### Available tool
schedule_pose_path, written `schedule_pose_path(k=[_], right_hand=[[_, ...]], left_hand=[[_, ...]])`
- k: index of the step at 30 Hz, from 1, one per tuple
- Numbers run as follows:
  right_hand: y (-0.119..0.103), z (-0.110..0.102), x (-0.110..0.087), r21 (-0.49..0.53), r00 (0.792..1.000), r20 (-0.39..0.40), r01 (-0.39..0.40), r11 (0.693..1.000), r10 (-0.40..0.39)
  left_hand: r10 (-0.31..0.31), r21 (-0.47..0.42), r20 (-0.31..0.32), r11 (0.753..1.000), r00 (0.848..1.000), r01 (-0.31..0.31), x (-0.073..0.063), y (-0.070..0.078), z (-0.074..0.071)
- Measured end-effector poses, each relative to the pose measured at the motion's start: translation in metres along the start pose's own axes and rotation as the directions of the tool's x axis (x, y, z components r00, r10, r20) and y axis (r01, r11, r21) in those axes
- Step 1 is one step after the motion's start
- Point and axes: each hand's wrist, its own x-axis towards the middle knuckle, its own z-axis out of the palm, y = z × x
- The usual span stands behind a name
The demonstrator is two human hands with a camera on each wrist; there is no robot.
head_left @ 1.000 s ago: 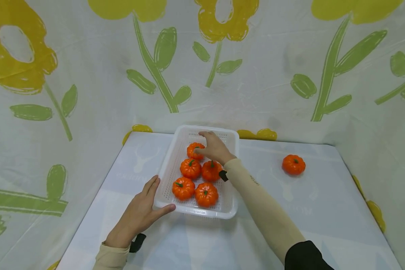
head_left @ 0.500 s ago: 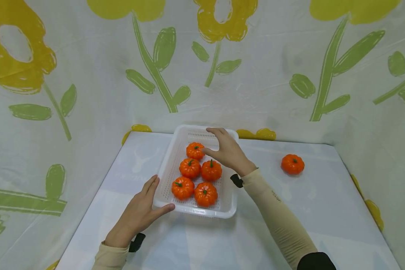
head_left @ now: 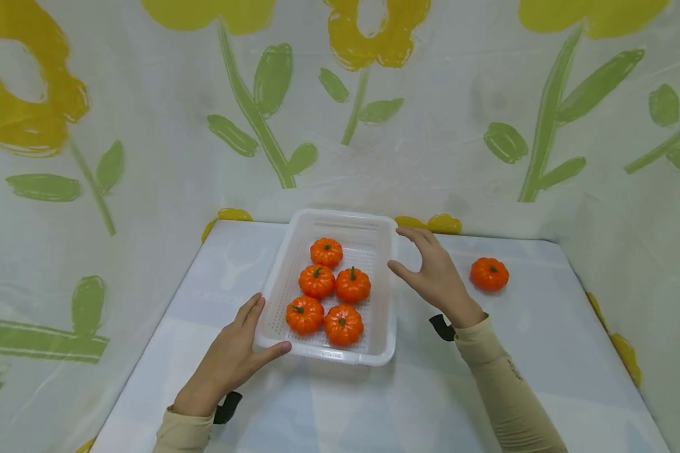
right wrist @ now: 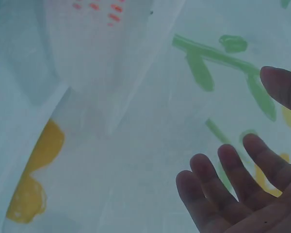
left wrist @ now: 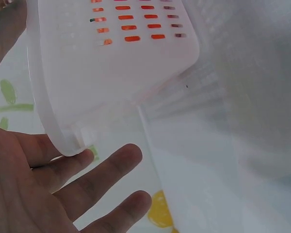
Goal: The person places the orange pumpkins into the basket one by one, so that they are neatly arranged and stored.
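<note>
A white plastic basket point(head_left: 386, 343) with slotted walls stands on the table and holds several small orange pumpkins point(head_left: 343, 325) with green stems. My left hand point(head_left: 232, 358) holds its near left corner, thumb by the front rim and fingers along the left side. In the left wrist view, fingertips of the left hand point(left wrist: 48, 179) touch the basket rim point(left wrist: 39, 107), while other fingers stretch out below it. Just right of the basket, my right hand point(head_left: 433, 270) hovers with spread fingers and nothing in them. The right wrist view shows that hand point(right wrist: 247, 204) with fingers apart.
One more orange pumpkin point(head_left: 489, 274) sits by itself on the right part of the white table point(head_left: 521, 340), beyond my right hand. A white curtain point(head_left: 442, 138) printed with yellow flowers and green leaves hangs behind the table and at its sides.
My right hand has drawn back from over the far pumpkin in the basket, moving right past the basket's right rim. The left hand and the pumpkins stay where they were.
</note>
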Motion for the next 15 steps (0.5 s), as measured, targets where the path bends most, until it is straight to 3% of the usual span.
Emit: schedule_pose_path(k=[7,15], right_hand=[[0.036,-0.022,-0.023,-0.042,0.998,-0.063,-0.022,0.999,0.019],[0.078,-0.045,-0.045,-0.068,0.983,-0.092,-0.168,0.983,0.162]], left_hand=[[0.023,-0.008,-0.003,1.000,1.000,-0.023,0.000,0.000,0.002],[0.013,-0.004,-0.005,1.000,1.000,-0.013,0.000,-0.001,0.001]])
